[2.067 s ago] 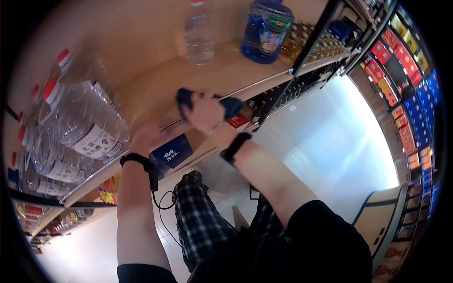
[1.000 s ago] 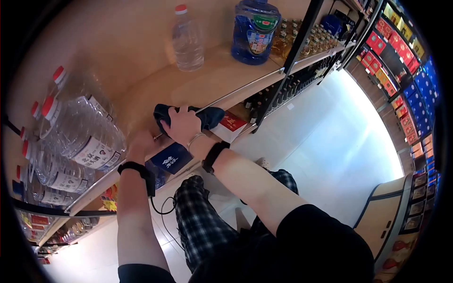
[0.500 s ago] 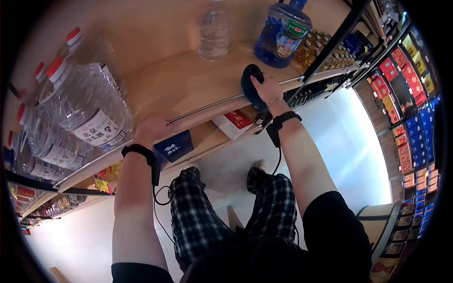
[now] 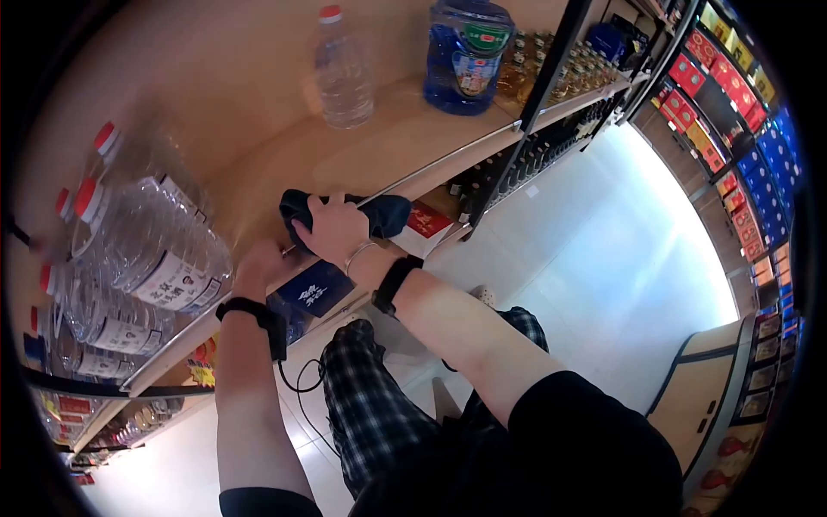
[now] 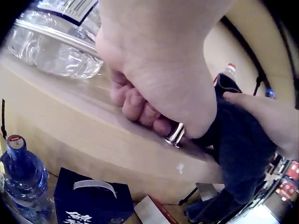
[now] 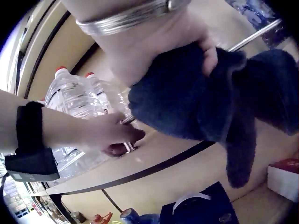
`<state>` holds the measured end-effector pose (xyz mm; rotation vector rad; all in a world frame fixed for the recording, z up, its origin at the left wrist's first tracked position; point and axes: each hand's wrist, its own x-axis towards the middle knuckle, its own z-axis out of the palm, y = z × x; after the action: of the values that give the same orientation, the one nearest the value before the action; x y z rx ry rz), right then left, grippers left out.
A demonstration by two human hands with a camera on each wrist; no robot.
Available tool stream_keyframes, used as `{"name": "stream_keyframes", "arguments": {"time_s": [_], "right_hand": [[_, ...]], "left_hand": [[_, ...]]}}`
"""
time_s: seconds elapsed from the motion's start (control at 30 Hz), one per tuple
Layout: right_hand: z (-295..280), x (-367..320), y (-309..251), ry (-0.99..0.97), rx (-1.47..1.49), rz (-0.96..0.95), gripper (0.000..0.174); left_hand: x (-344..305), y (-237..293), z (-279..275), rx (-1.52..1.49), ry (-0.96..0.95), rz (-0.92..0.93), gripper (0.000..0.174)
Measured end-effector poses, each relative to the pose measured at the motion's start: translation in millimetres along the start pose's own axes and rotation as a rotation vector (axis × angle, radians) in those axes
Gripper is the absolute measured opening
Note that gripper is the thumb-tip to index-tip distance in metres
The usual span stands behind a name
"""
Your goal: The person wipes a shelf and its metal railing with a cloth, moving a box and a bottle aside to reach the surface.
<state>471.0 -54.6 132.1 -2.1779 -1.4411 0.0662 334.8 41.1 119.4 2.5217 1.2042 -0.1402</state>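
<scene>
My right hand (image 4: pixel 338 231) grips a dark blue cloth (image 4: pixel 388 215), bunched over the shelf's front edge and its thin metal rail (image 4: pixel 431 177). In the right wrist view the fingers curl over the cloth (image 6: pixel 182 93), and a loose end hangs below the edge. My left hand (image 4: pixel 261 265) holds the rail at the shelf edge, left of the cloth. The left wrist view shows its fingers (image 5: pixel 133 105) curled in by a shiny rail bracket (image 5: pixel 175 135). Large clear bottles with red caps (image 4: pixel 168 250) stand close to its left.
On the shelf behind stand a clear bottle (image 4: pixel 343 82) and a blue jug (image 4: pixel 465 65). Below the edge are a dark blue box (image 4: pixel 314 289) and a red and white box (image 4: pixel 426 222). A black upright post (image 4: pixel 551 69) is to the right.
My right hand carries the cloth right along the shelf edge to near the post, then back left beside my left hand. The left hand stays at the rail.
</scene>
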Motion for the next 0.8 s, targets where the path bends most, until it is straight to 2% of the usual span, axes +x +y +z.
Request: {"name": "stream_keyframes", "arguments": {"time_s": [0.03, 0.1, 0.13, 0.17, 0.23, 0.27, 0.3, 0.33, 0.4, 0.47, 0.53, 0.57, 0.63, 0.73, 0.8], "right_hand": [[1, 2, 9, 0.032, 0.03, -0.031, 0.049], [2, 6, 36, 0.082, 0.092, -0.103, 0.05], [-20, 8, 46, -0.039, 0.106, -0.017, 0.053], [-25, 16, 67, -0.061, 0.045, 0.013, 0.053], [-40, 26, 107, 0.067, -0.071, 0.066, 0.056], [-46, 37, 132, 0.052, -0.203, 0.119, 0.058], [-57, 44, 154, 0.08, -0.219, 0.161, 0.06], [-70, 53, 170, 0.025, -0.24, 0.266, 0.061], [-84, 63, 189, 0.039, -0.259, 0.294, 0.061], [-73, 68, 191, 0.102, -0.299, 0.342, 0.059], [-68, 60, 168, 0.128, -0.324, 0.347, 0.057], [-64, 55, 154, 0.143, -0.334, 0.353, 0.056], [-55, 48, 133, 0.115, -0.272, 0.311, 0.054], [-37, 33, 96, 0.069, -0.217, 0.252, 0.053], [-18, 21, 70, 0.124, -0.205, 0.141, 0.052]], "left_hand": [[1, -2, 1, -0.008, 0.01, 0.033, 0.054], [16, -13, 11, 0.149, -0.069, -0.065, 0.056], [18, -18, 15, 0.22, -0.112, -0.123, 0.057], [18, -24, 20, 0.202, -0.057, -0.066, 0.054], [13, -29, 27, 0.159, 0.057, 0.039, 0.049], [11, -25, 26, 0.161, 0.044, 0.012, 0.049], [8, -18, 19, 0.165, 0.034, -0.012, 0.048], [6, -13, 13, 0.172, 0.026, -0.035, 0.048], [4, -13, 10, 0.13, 0.034, 0.014, 0.048], [4, -12, 7, 0.104, 0.008, 0.013, 0.051], [5, -8, 3, 0.099, -0.057, -0.032, 0.06], [3, -6, 1, 0.111, -0.039, -0.028, 0.056], [-2, -2, 0, 0.15, -0.012, -0.011, 0.049], [8, -17, 16, 0.029, 0.115, 0.081, 0.05], [10, -19, 16, 0.054, 0.098, 0.085, 0.052]]}}
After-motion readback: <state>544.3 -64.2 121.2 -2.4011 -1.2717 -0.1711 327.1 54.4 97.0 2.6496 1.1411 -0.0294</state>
